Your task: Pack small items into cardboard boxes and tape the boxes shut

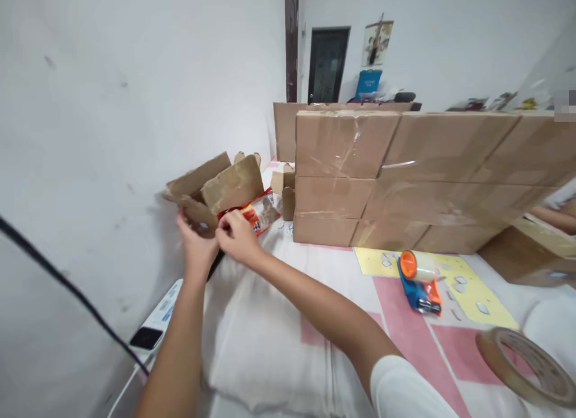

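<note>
A small open cardboard box (234, 184) leans by the wall at the left, its flaps raised. My left hand (198, 247) is at the near side of this box, its fingers bent around the edge. Right beside it is my right hand (238, 235), thumb and fingers pinched together; what they hold, if anything, is hidden. Just behind the right hand lies a red printed plastic packet (263, 213) with a clear part, partly covered by the hand and the box.
Stacked taped cartons (342, 148) form a wall across the middle. On the table are a blue-orange tape dispenser (418, 280), a large tape roll (499, 358), and a power strip (166, 304) with a black device (146, 338). Another person's arm (553, 219) reaches over an open carton (517, 256).
</note>
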A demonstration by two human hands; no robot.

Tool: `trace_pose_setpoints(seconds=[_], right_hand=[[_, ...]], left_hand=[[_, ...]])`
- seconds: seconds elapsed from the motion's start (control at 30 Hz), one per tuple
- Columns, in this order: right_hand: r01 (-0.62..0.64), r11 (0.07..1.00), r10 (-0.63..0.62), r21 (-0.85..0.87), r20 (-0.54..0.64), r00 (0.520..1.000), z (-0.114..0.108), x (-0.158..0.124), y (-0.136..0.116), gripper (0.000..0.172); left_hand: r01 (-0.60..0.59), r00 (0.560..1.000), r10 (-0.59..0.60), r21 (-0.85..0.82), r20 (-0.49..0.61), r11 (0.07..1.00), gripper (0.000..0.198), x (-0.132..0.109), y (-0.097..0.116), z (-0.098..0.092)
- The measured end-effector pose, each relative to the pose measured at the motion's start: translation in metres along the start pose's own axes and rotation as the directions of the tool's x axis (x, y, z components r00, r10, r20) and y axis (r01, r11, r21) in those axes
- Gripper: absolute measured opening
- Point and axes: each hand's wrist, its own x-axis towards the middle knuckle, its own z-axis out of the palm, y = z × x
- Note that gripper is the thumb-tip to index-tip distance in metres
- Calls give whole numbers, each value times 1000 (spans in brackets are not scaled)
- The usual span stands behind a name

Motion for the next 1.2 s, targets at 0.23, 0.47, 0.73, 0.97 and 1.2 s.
trace_pose_setpoints(seconds=[0.23,0.47,0.73,0.97,1.2], right_hand=[[-153,985,151,-78,-30,988,-59,-174,-82,19],[-367,928,334,-64,-291,897,-144,-284,-61,25],[-418,892,437,171,-98,894,-192,-301,-25,12],[-215,929,232,-301,20,973,-243,-292,-90,12],[-262,563,428,-784,5,904,-275,-300,-86,33]], left_hand=[[191,957,-136,-202,255,961,94,-136,44,-39],[322,759,-84,-260,646,910,86,-243,92,50],[455,692,-126,-295,711,840,83,-267,87,99],[481,677,-164,-262,718,837,73,-265,75,95],[491,625,-144,-243,768,836,80,-266,66,96]])
